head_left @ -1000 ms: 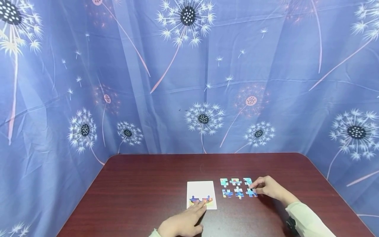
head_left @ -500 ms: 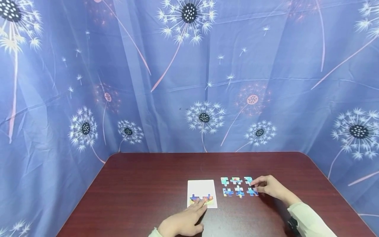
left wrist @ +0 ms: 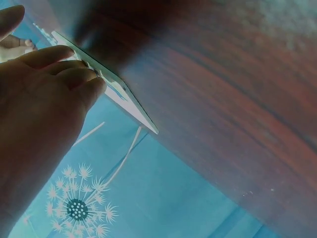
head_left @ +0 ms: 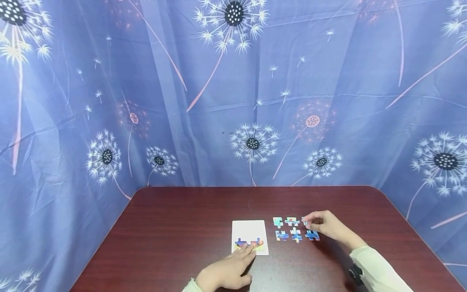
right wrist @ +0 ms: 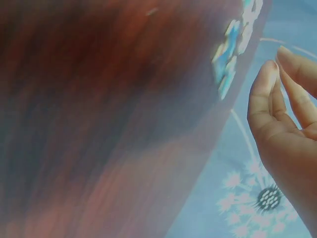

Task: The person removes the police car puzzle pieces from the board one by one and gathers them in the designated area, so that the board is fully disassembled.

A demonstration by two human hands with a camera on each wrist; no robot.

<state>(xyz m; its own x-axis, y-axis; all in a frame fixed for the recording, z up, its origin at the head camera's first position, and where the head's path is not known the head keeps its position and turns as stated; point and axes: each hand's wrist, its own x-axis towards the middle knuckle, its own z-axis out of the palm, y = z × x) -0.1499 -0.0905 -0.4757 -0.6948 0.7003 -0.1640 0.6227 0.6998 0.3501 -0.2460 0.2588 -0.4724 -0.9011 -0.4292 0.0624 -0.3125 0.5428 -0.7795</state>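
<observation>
My left hand rests flat on the lower edge of a white puzzle board, fingers outstretched. Purple, red and yellow jigsaw pieces lie along the board's bottom, partly under the fingertips. My right hand hovers at the upper right jigsaw piece, its fingers hiding most of it. In the right wrist view the thumb and fingers come close together, with no piece visible between them. Just below that hand lies a blue jigsaw piece.
More loose pieces stand in two rows right of the board: a teal corner piece, a multicoloured piece, and blue ones beneath. The dark red wooden table ends at a blue dandelion-print curtain.
My right hand has moved from the lower right blue piece up and left to the upper right piece. The left hand stays on the board. The head view shifts slightly.
</observation>
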